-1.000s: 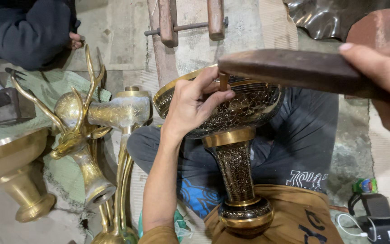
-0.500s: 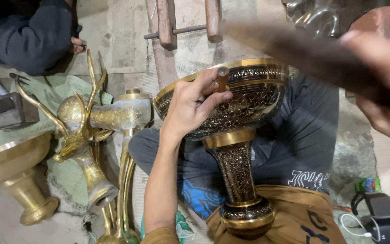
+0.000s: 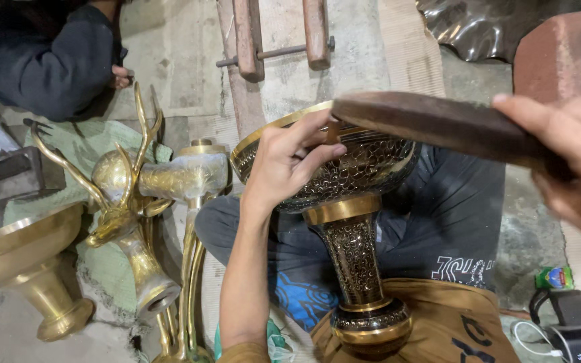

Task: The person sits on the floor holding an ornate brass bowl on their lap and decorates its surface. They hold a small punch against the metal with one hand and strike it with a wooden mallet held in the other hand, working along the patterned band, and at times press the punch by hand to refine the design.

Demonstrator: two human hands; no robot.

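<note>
My left hand sat at the centre of the frame, its fingers pinched shut around a small dark punch set against the rim of the brass goblet. My right hand, at the right edge, was closed around the end of a dark wooden mallet. The mallet hung just above the goblet's bowl, its long axis running from right to upper centre, with little room between it and the punch. The goblet stood upright, its stem vertical and its base at the lower centre. To the left, close by, crowded a brass deer figure and a plain brass bowl.
</note>
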